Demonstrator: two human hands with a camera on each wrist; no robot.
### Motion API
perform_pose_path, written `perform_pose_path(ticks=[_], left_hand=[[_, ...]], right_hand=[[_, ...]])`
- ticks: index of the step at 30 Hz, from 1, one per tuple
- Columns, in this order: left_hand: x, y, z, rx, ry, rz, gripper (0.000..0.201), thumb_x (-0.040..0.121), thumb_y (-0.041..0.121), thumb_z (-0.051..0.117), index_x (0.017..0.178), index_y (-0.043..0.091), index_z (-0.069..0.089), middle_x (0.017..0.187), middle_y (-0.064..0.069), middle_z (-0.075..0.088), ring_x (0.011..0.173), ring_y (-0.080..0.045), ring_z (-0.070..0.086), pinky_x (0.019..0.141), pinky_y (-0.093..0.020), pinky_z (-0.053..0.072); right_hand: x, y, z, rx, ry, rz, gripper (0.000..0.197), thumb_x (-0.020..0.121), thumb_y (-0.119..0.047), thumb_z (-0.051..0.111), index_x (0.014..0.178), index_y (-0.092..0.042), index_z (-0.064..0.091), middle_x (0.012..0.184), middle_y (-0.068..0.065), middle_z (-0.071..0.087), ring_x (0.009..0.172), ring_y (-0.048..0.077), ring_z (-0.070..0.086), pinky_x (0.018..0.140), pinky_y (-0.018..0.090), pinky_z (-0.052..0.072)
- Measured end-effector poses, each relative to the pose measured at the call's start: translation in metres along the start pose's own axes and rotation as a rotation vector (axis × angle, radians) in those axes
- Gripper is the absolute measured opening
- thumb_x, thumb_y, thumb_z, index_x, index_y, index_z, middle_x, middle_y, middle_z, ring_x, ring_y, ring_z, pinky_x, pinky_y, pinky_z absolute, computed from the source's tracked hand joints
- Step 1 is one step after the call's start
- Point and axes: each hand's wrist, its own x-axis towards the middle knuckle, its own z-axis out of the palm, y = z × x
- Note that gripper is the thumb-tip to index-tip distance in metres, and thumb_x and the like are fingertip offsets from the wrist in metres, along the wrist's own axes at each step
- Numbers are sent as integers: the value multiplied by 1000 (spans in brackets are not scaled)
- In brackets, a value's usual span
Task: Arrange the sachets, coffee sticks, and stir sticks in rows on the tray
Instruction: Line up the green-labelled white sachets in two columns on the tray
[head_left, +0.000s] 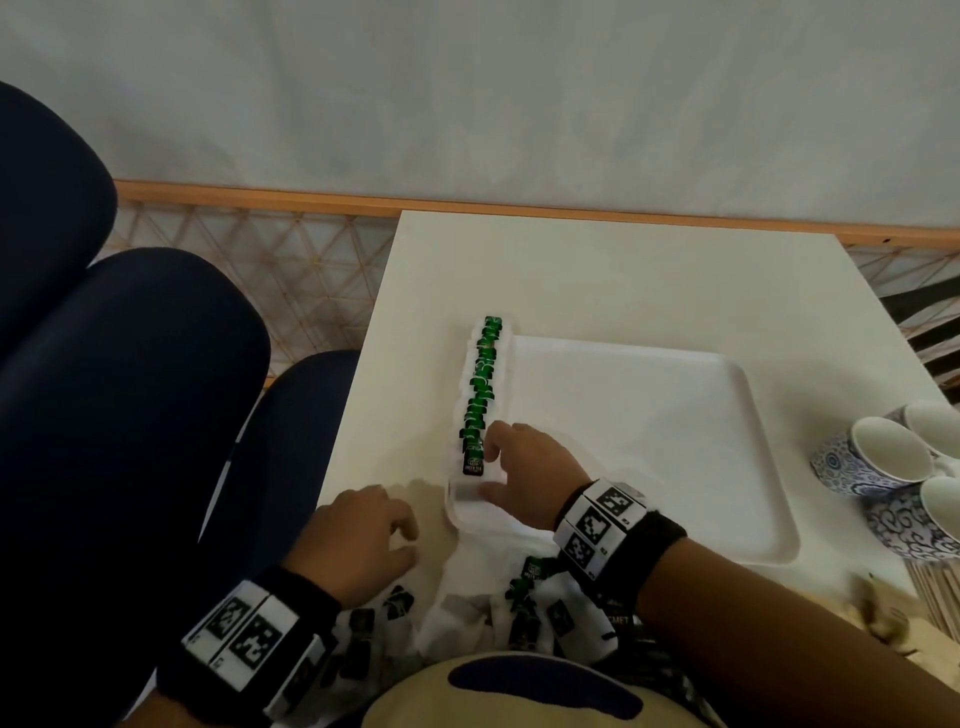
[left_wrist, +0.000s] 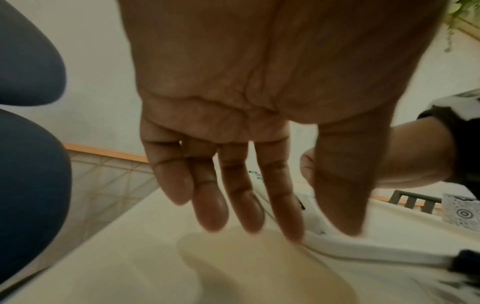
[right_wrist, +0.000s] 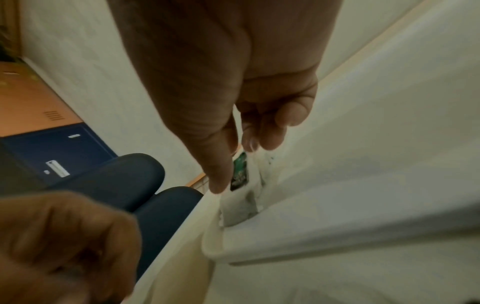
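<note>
A white tray (head_left: 675, 441) lies on the table. Along its left edge runs a row of green tea sachets (head_left: 483, 384), overlapping one another. My right hand (head_left: 491, 462) is at the near end of that row; in the right wrist view its thumb and fingers pinch the last green tea sachet (right_wrist: 240, 174) just inside the tray's corner (right_wrist: 363, 226). My left hand (head_left: 410, 535) hovers over the table left of the tray's near corner, fingers straight and relaxed (left_wrist: 259, 226), holding nothing. A loose pile of sachets (head_left: 524, 597) lies at the table's near edge, under my right wrist.
Blue-patterned cups (head_left: 893, 457) stand to the right of the tray. Wooden stir sticks (head_left: 935, 597) and blurred brown items lie at the near right. Dark blue chairs (head_left: 130, 389) stand left of the white table (head_left: 623, 280). A wall runs behind.
</note>
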Motion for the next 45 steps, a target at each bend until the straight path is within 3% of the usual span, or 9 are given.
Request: perform_pose_path(ticks=[7,11,15,20,24,27,32,35,45], left_hand=[[-29,2,27,108,-197,10,53,62,79,58,88,33,62,93,15,52,88,-7,47,76,-25,42],[-24,13,45,184,-167,84,35,77,64,54,91,33,47,99,9,45,90,-15,39,74,-30,32],[-14,16,55,230,-153,100,38,83,58,52,102,26,57,104,2,46,104,-21,45,74,-32,30],[-7,8,52,-152,-84,78,34,83,56,53,68,26,52,82,6,50,81,-13,53,73,-29,44],[-1,5,36,-492,19,11,28,90,37,62,69,19,59,66,1,63,59,-4,56,58,-22,45],[4,9,20,-779,-8,-44,29,96,32,56,73,15,59,68,-3,71,57,-10,59,57,-23,43],[13,20,-3,-1102,-70,-120,29,99,22,49,78,6,61,62,-7,60,52,-14,48,51,-23,36],[20,21,-6,-1069,-91,-139,31,100,22,45,79,5,62,61,-6,59,52,-15,47,51,-23,35],[40,14,14,-668,37,-220,8,94,18,51,90,18,59,83,-3,62,70,-17,56,69,-31,49]], right_hand=[[-17,-4,1,-63,-195,-81,25,83,-42,70,97,-25,59,89,-9,57,83,12,53,74,26,44],[-27,-12,1,-44,-258,-112,24,83,-37,71,99,-23,61,88,-9,58,82,10,53,74,24,43],[-40,-21,-3,-65,-361,-247,15,83,-28,72,95,-19,68,91,-4,66,80,7,54,72,21,44],[-47,-21,-2,-62,-362,-332,25,79,-32,75,102,-22,68,96,-5,66,83,9,57,76,26,47],[-50,-20,-3,20,-235,-359,53,72,-40,81,116,-26,56,114,-4,54,85,7,48,67,18,36],[-49,-23,-3,23,-113,-402,63,68,-42,83,120,-28,50,121,-4,47,98,11,50,76,21,40],[-39,-22,7,30,159,-464,34,82,-28,71,113,-18,58,108,2,56,92,20,56,74,34,51],[-33,-17,10,109,255,-402,13,90,-25,62,99,-17,67,94,0,63,83,18,59,69,32,51],[-3,13,19,265,-22,133,33,88,-38,64,65,-16,54,60,-4,50,59,10,45,56,18,37]])
